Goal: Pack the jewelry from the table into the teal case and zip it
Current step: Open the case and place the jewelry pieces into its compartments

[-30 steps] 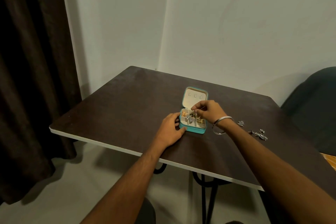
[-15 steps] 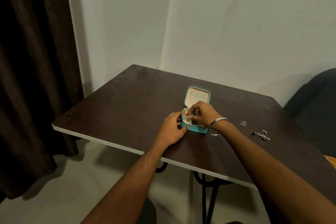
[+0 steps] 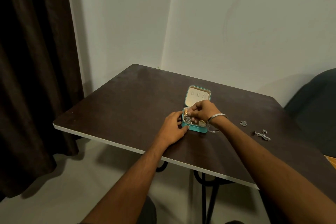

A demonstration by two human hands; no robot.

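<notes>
Two bare forearms are reaching forward over the white-edged near rim of the counter (image 3: 127,107), a dark brown matte slab with a faintly mottled surface on black curved metal legs. The left hand (image 3: 172,129) is gripping the near left corner of the teal case (image 3: 197,129), its fingers curling against the smooth wall and the thumb lying along the front. The right hand (image 3: 201,112), a plain silver bangle (image 3: 214,122) hanging round its wrist, is hovering over the open tray with its fingertips pinching a small piece of jewelry; what kind of piece is too small to tell. A silver star-shaped piece (image 3: 188,119) is lying in the front left compartment, with gold bits behind it. The case's rounded square lid (image 3: 198,95) is standing upright, showing a cream padded lining with three small loops. To the right, loose silver jewelry (image 3: 261,133) is lying on the counter, a single leaf-like piece (image 3: 243,123) apart from it. Behind, a dark pleated curtain (image 3: 32,71) is hanging beside pale walls.
</notes>
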